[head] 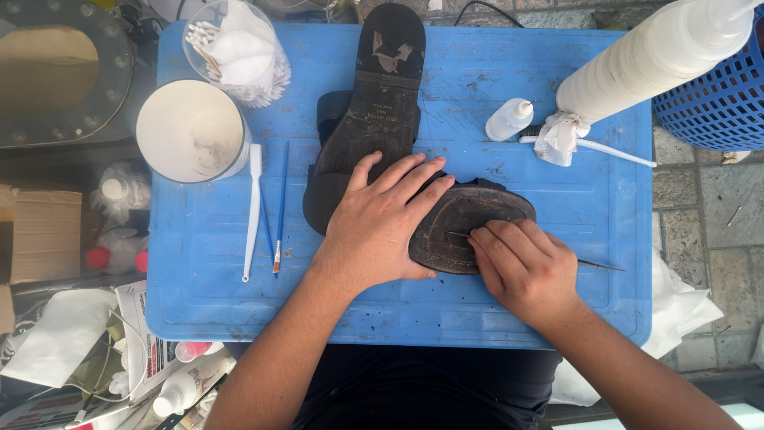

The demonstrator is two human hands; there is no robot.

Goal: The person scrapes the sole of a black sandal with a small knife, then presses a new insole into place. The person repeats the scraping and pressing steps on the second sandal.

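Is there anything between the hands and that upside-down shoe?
Nothing visible. The left hand lies flat on the dark shoe sole, and the right hand rests on it too, holding a thin pointed tool against the sole.

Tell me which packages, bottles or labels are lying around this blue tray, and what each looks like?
Small squeeze bottle: on the tray's upper right, white, nozzle cap.
Cardboard box: left of the tray, brown, plain.
Printed leaflet: lower left, white with dark print.
Stamped mark: on the shoe sole, small, faint.
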